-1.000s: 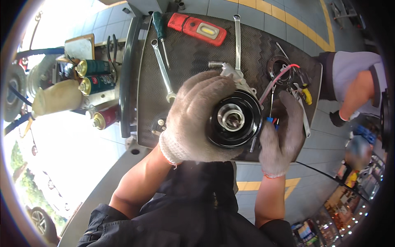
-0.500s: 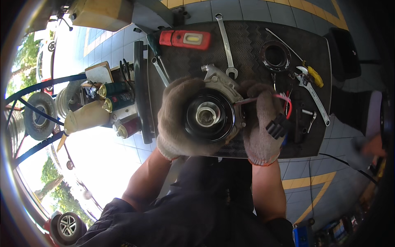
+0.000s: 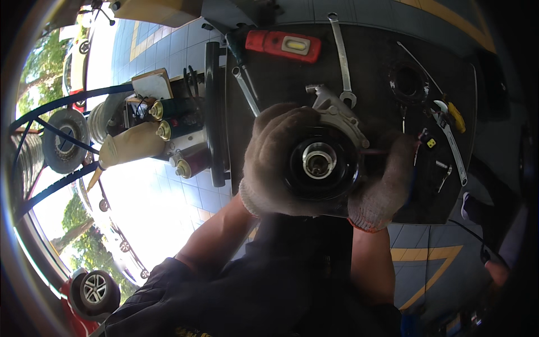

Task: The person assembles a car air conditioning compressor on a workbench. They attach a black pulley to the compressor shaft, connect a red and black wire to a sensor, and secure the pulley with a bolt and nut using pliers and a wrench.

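Above the workbench I hold what looks like a car air-conditioning compressor, with a pale metal housing (image 3: 345,121) and a glossy black round pulley (image 3: 320,191) facing up. A bright metal collar rings the pulley's dark centre. My left hand (image 3: 269,160), in a grey knit glove, wraps the pulley's left side, fingers closed. Against the right side presses my right hand (image 3: 387,182), gloved alike, thumb up; shadow hides its other fingers. A thin reddish wire (image 3: 373,151) runs from the housing to this hand. Just past the thumb shows a small connector (image 3: 430,143) with a yellow face.
On the dark bench mat (image 3: 281,73) lie a red work light (image 3: 283,45), a combination wrench (image 3: 340,56), a black ring (image 3: 408,82), a yellow-handled screwdriver (image 3: 456,117) and an adjustable wrench (image 3: 452,140). Spray cans (image 3: 174,130) stand left. Another person's shoe (image 3: 466,206) shows at right.
The view has shifted, so the bench appears farther right. The compressor is still between both hands. The connector, earlier hanging over my right hand, now shows beyond its thumb.
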`<state>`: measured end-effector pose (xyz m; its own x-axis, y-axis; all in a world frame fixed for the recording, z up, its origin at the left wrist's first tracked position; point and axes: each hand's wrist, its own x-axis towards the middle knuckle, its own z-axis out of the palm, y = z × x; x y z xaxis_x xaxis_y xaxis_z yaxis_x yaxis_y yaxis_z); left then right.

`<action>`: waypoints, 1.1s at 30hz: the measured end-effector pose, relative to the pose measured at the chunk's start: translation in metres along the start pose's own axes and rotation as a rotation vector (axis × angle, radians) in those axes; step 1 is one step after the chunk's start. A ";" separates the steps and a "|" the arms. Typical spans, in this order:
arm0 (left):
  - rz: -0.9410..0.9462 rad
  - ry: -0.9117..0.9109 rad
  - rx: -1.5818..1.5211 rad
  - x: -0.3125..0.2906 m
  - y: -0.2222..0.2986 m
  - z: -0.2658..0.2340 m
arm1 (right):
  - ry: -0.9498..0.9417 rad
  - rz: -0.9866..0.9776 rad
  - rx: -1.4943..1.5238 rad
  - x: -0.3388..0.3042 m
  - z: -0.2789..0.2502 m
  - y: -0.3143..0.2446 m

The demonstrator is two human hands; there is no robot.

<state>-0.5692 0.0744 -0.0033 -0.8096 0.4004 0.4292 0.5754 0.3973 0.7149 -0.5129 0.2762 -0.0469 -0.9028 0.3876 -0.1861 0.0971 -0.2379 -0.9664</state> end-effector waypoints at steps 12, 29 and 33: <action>0.003 0.117 -0.064 -0.012 -0.013 0.015 | -0.217 0.075 0.001 -0.013 -0.008 -0.012; -0.118 0.262 -0.041 -0.021 0.007 0.005 | -0.617 -0.806 -1.062 -0.032 0.003 -0.130; -0.287 0.315 0.026 -0.047 0.019 0.011 | -0.926 -0.604 -1.463 0.010 0.046 -0.149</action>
<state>-0.5193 0.0721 -0.0157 -0.9309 0.0007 0.3654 0.3212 0.4782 0.8174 -0.5557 0.2741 0.1035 -0.8138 -0.5643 -0.1391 -0.5047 0.8049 -0.3122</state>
